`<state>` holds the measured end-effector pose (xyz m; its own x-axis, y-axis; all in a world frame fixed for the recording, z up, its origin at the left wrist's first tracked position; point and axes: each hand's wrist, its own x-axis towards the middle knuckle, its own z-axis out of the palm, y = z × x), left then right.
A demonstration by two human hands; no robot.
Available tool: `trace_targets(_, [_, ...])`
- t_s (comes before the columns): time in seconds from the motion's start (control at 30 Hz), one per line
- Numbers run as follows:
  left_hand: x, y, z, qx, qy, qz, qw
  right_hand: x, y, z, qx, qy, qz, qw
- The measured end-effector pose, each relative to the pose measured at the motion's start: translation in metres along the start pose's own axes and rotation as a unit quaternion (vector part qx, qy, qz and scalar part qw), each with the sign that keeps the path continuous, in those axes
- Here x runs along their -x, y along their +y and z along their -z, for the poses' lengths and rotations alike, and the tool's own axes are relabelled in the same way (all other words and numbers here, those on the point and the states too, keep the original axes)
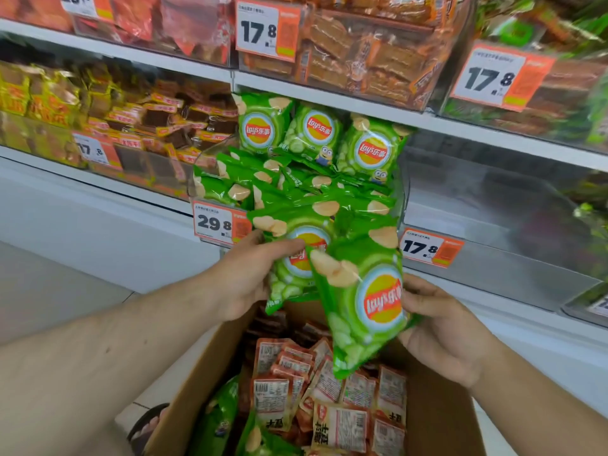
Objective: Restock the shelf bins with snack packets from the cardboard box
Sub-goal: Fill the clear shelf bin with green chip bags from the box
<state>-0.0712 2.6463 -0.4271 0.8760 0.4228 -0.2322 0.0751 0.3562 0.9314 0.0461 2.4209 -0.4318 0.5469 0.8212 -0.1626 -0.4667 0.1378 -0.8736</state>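
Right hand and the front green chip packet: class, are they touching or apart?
Touching. The head view shows the right hand with its fingers pressed on the right edge of the front green packet, above the cardboard box.

White metal shelving [329,97] spans the scene in tiers, sloping down from left to right. A plain white base panel [108,245] closes its lower left. Pale floor tiles [49,291] lie at near left under even, diffuse light.
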Motion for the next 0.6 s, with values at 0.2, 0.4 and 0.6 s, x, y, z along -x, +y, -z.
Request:
trace_targets(0.2, [0.006, -0.012, -0.016, 0.010, -0.057, -0.010, 0.998, -0.007, 0.005, -0.021, -0.029, 0.061, 0.064, 0.996])
trace_targets(0.4, [0.014, -0.010, -0.022, 0.053, -0.130, -0.025, 0.990, -0.008, 0.007, -0.035, 0.042, 0.131, 0.095, 0.986])
trace_targets(0.6, [0.014, -0.004, -0.025, -0.006, -0.059, -0.045, 0.997, -0.004, 0.004, -0.051, 0.182, 0.110, 0.093, 0.973])
